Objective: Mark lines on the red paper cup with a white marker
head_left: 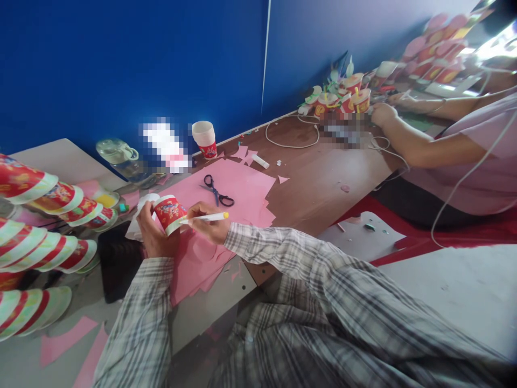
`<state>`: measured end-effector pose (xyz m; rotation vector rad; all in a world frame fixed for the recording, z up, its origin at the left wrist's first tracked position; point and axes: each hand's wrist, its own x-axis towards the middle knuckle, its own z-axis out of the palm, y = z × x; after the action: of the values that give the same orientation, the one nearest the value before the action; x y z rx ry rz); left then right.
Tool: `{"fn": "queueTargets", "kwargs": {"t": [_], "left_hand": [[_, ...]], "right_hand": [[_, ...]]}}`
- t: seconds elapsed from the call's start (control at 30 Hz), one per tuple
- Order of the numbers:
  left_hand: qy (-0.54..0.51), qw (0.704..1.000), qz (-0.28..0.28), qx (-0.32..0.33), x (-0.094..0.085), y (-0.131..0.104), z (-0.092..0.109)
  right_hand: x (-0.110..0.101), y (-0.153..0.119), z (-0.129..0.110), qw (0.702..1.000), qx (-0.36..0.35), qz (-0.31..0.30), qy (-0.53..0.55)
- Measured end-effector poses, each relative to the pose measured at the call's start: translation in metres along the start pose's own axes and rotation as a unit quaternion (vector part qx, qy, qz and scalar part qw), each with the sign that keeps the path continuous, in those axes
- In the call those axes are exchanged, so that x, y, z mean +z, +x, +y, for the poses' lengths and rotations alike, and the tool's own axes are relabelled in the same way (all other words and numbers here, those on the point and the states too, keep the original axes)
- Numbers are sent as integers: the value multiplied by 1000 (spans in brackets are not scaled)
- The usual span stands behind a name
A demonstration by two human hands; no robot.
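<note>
Tilted over the sheets, a red patterned paper cup (168, 211) with a pale green rim is in the grasp of my left hand (152, 230). My right hand (208, 226) is closed around a white marker (212, 217) with a yellow end, its tip at the cup's rim. Beneath both hands lies a stack of pink paper sheets (246, 186). Dark-handled scissors (217, 193) rest on the paper, just beyond my right hand. Some white paper (137, 229) shows behind my left hand.
Stacks of red and green cups (48, 250) lie at the left, near a dark phone-like slab (119, 264). Toward the wall are a clear bottle (121, 153), an upright cup stack (205, 140) and a glue stick (260, 160). A co-worker's hands (385, 114) work beside decorated cups (343, 102); a white cable (293, 144) loops nearby.
</note>
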<state>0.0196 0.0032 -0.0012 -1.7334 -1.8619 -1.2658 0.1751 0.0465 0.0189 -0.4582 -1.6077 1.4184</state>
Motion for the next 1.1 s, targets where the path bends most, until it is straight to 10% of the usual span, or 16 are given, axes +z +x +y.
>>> {"fn": "queueTargets", "kwargs": {"t": [1.1], "left_hand": [[8, 1000, -11, 3, -4, 1, 7]], "right_hand": [[-2, 2, -2, 999, 28, -36, -10]]}}
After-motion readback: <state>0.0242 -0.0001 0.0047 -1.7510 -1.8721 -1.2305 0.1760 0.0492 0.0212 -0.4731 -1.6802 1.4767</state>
